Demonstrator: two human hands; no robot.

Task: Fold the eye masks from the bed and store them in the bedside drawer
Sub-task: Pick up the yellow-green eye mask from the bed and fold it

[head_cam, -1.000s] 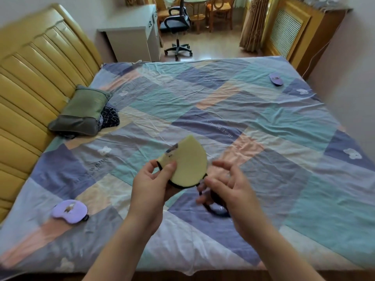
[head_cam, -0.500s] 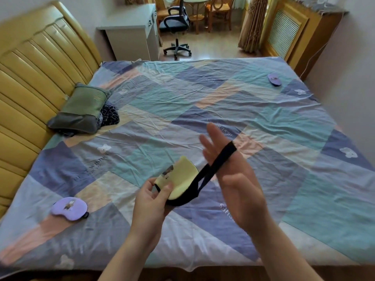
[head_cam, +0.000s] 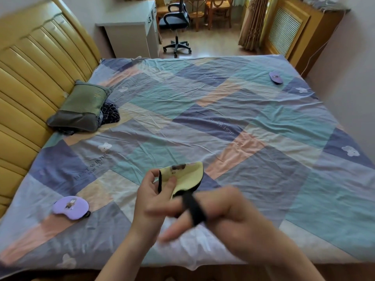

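Note:
My left hand (head_cam: 154, 196) pinches a folded yellow eye mask (head_cam: 185, 175) above the near edge of the bed (head_cam: 253, 126). The mask's black elastic strap (head_cam: 192, 207) runs down from it and loops around the fingers of my right hand (head_cam: 221, 216), which is blurred with motion just below and right of the mask. A purple eye mask (head_cam: 70, 206) lies flat on the bed at the near left. Another purple eye mask (head_cam: 276, 77) lies at the far right of the bed. No bedside drawer shows in this view.
A green pillow (head_cam: 81, 108) with a dark checked cloth (head_cam: 110, 114) beside it lies against the yellow headboard (head_cam: 30, 78). Beyond the bed stand a white desk (head_cam: 132, 29) and a black office chair (head_cam: 176, 23). A wall runs along the right.
My right hand has dropped from a raised, outstretched pose to just below the mask, carrying the black strap down and around toward the folded mask. My left hand keeps its hold on the mask.

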